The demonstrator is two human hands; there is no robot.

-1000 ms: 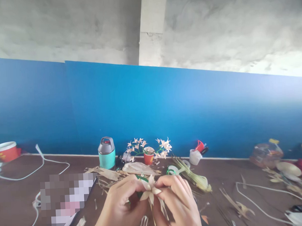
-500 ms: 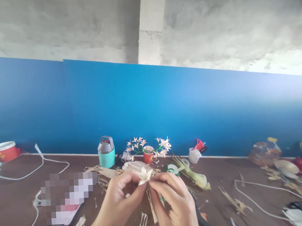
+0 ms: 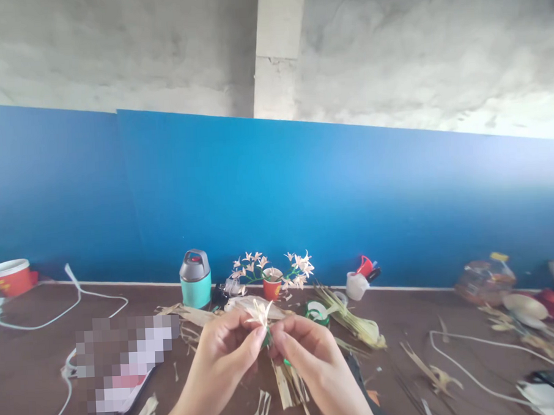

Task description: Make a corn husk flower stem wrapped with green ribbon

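Observation:
My left hand [image 3: 228,350] is closed, its thumb and forefinger pinching a small pale artificial flower [image 3: 260,313] just below the petals. The flower points up and has a green base [image 3: 267,336]. Close beside it, my right hand [image 3: 306,347] is also closed, fingertips pinched at the green base. A bit of thin green strip [image 3: 287,362] shows under the right fingers; most of it is hidden. Beneath both hands lie dry, straw-coloured husk strips [image 3: 287,387]. Beyond them, similar flowers [image 3: 301,264] on green stems stand in a red paper cup [image 3: 272,287].
A teal flask [image 3: 196,287] stands behind my left hand. To the right are a green-edged tape roll [image 3: 317,313], a bundle of pale stalks [image 3: 362,326] and a white cup [image 3: 356,285] with pens. White cables [image 3: 477,370] and husk scraps cross the brown table, below a blue partition [image 3: 276,195].
The flower has tipped from facing me to pointing upward, showing its green base. My right hand has turned and its fingers have curled in. More husk strips show below.

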